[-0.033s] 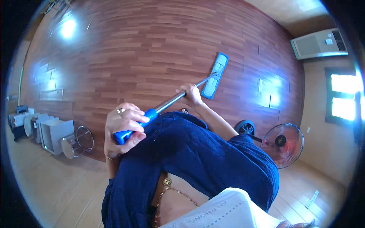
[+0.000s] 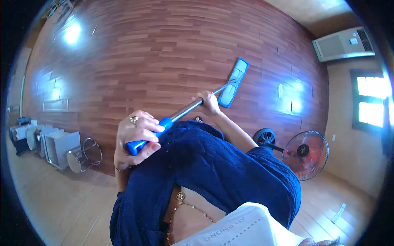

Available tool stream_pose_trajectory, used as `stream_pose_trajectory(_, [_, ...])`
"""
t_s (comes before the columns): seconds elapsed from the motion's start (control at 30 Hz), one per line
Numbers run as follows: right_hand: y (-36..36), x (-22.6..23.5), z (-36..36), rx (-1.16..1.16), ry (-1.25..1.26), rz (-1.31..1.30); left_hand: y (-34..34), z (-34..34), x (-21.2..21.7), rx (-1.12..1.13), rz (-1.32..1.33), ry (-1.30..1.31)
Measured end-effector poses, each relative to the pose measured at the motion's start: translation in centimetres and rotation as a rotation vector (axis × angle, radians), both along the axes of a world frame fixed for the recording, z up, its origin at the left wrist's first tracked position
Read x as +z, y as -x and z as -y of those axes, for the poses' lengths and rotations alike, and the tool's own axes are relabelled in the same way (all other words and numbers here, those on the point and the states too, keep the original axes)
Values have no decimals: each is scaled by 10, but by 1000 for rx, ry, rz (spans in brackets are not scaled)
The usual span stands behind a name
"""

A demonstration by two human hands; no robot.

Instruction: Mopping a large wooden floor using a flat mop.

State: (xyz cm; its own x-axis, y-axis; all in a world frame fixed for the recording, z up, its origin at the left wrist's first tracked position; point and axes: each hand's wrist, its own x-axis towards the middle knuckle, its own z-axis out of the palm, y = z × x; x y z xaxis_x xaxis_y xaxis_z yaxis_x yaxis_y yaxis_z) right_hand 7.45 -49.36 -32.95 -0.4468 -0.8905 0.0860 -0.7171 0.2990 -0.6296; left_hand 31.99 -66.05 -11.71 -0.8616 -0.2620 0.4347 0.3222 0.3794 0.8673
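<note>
I hold a flat mop slantwise in front of my body with both hands. My left hand [image 2: 138, 140], with a ring on a finger, is wrapped round the blue grip [image 2: 166, 123] at the pole's upper end. Farther down, my right hand [image 2: 210, 102] closes round the metal pole [image 2: 185, 111]. The mop's long flat head [image 2: 234, 82], pale on top with a blue fringe, lies on the wood-look floor [image 2: 164, 53] ahead and right of centre.
A standing fan [image 2: 305, 155] with a round black base [image 2: 264, 137] is close on my right. At the left stand a round stool [image 2: 74, 160] and a grey open-fronted box [image 2: 61, 147]. A white air-conditioning unit [image 2: 342, 46] is by the right wall. My foot [image 2: 199, 119] shows below the pole.
Both hands and the mop have shifted very slightly to the right. My grip on the mop is the same.
</note>
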Motion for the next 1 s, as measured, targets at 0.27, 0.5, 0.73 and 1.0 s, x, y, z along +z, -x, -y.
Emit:
stream_pose_trajectory(0.27, [-14, 44, 38, -351, 41, -72, 22, 118, 37, -366, 50, -163])
stream_pose_trajectory(0.5, [-68, 129, 165, -682, 11, -210, 21, 281, 92, -615, 51, -192])
stream_pose_trajectory(0.73, [-100, 181, 239, -866, 146, -387, -7, 355, 154, -633, 188, -190])
stream_pose_trajectory(1.0, [-63, 186, 192, -762, 103, -281, 3, 291, 179, -550, 33, 70])
